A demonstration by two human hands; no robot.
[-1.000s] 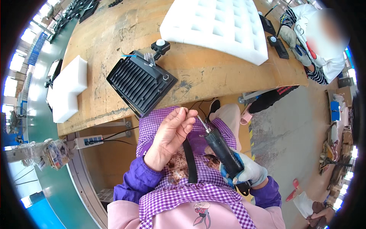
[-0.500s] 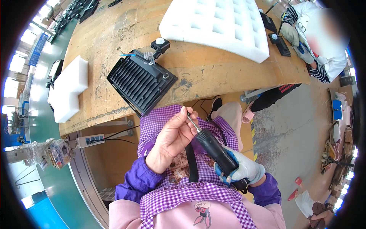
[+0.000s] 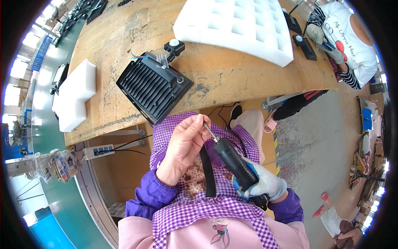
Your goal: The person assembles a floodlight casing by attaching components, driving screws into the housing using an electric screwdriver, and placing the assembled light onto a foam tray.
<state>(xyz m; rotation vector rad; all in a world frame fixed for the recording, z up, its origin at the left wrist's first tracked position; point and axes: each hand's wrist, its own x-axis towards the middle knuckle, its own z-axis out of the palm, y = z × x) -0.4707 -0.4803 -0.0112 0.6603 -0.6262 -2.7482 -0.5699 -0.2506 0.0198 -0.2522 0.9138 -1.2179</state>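
Note:
My gloved right hand [image 3: 266,180] is wrapped round the black body of an electric screwdriver [image 3: 234,161], held tilted above my lap with its bit pointing up and to the left. At the bit's tip, the thumb and fingers of my bare left hand [image 3: 185,143] are pinched together; whatever small thing sits between them is hidden. Beyond my hands, a black finned floodlight [image 3: 151,89] lies back side up at the table's near edge. A motion sensor with a white dome [image 3: 174,47] is attached to its far side, and thin loose wires stick out there.
A white foam tray with square pockets [image 3: 236,31] covers the table's far right. White foam blocks [image 3: 76,97] stand at the left edge of the wooden table [image 3: 124,37]. A co-worker [image 3: 344,45] handles parts at the right. A power strip [image 3: 97,152] hangs below the table.
My left fingers have shifted slightly at the bit's tip, and the screwdriver has moved a little. The co-worker at the right has leaned and moved their hands. The floodlight stays in place.

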